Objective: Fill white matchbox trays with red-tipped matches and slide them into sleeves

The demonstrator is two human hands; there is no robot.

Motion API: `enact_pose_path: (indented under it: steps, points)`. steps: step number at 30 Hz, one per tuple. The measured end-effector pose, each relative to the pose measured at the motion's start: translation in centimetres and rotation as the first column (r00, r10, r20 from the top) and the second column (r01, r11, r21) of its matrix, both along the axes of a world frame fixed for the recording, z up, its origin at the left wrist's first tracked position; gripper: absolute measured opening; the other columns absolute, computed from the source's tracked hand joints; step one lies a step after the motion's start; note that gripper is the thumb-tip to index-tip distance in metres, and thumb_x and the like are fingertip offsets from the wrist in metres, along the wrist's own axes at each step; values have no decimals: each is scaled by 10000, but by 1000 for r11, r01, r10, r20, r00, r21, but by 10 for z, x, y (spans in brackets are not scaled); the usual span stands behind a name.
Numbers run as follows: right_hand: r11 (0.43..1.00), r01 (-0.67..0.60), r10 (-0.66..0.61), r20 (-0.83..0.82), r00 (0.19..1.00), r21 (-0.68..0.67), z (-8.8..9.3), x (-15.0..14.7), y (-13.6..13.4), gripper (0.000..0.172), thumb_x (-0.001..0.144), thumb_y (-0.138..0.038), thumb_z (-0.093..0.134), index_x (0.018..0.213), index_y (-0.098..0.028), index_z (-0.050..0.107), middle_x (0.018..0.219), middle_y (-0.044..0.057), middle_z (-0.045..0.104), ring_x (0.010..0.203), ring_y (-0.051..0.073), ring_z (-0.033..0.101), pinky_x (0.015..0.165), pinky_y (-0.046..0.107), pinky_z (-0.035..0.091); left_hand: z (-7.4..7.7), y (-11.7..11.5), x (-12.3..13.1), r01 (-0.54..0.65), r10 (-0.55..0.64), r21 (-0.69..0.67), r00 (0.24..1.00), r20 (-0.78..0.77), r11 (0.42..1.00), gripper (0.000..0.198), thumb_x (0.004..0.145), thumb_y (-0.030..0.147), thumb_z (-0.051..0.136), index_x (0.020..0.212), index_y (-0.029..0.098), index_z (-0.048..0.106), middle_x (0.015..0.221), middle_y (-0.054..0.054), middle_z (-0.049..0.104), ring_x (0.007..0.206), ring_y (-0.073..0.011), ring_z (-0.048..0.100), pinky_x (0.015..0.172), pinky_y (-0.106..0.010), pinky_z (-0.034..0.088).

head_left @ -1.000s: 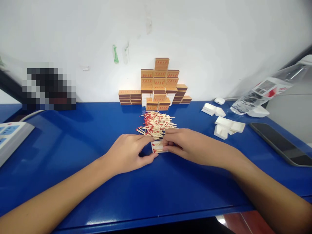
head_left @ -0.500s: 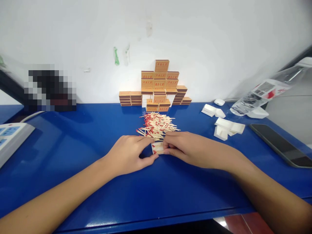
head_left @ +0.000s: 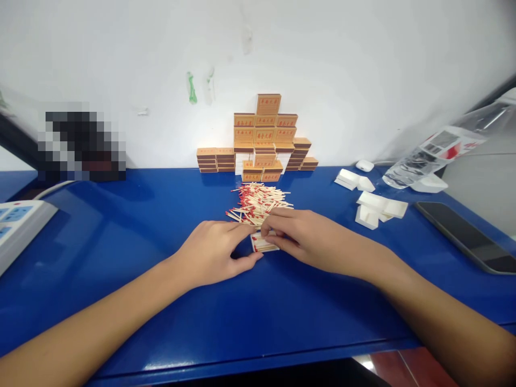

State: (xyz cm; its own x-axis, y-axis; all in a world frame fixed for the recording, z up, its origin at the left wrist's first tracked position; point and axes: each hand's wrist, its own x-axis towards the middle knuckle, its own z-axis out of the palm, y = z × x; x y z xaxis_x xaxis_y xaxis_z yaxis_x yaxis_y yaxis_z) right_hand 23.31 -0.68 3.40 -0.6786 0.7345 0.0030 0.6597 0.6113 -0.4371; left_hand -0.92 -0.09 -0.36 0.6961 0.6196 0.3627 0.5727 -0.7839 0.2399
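A small white matchbox tray [head_left: 265,248] lies on the blue table with several red-tipped matches in it. My left hand [head_left: 215,252] steadies its left end, thumb at the near edge and fingertips at the far one. My right hand [head_left: 306,236] is over the tray's right part, thumb and fingers drawn together; anything between their tips is too small or hidden to make out. Just beyond both hands spreads a loose heap of matches [head_left: 264,201], most red heads pointing left.
Stacked orange-brown matchboxes [head_left: 265,134] stand against the wall. Empty white trays [head_left: 373,201], a phone [head_left: 463,234], a tilted water bottle [head_left: 435,148] and a white earbud case [head_left: 365,165] are on the right. At left is a white power strip [head_left: 32,228].
My right hand has shifted slightly left and up over the tray, uncovering its near right edge. My left hand keeps its hold on the tray.
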Motion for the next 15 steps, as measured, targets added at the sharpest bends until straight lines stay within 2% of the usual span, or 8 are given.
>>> enact_pose_path:
  steps: [5,10,13,15]
  points:
    - [999,10,-13,66,998,44,-2,-2,-1,161,1063,-235,565,983,-177,691,1018,71,688,832,186,635,742,316,433,1,0,0,-6,6,-11,1000,7,1000,270,961,404,683,1114,188,737,662,43,640,551,-140,594,554,-280,403]
    - [999,22,-24,53,998,30,-1,-2,3,156,1055,-283,610,961,-186,688,990,58,700,804,177,627,713,307,423,-1,-1,0,-15,16,-21,1000,15,1000,260,966,410,675,1090,190,735,653,43,636,542,-138,586,549,-278,408]
    - [998,2,2,-66,998,69,9,-6,-3,192,1065,-303,591,943,-193,690,963,49,712,786,162,628,714,299,442,1,0,0,-20,20,-20,1000,-3,1000,252,973,416,655,1034,183,731,679,23,667,564,-149,610,562,-283,421]
    - [996,-19,37,-191,981,91,13,-5,-23,178,1062,-333,581,999,-224,706,931,30,722,779,159,635,725,292,477,2,0,-1,8,-9,-37,1000,-22,999,267,977,426,639,1003,175,726,710,2,693,592,-162,635,568,-287,434]
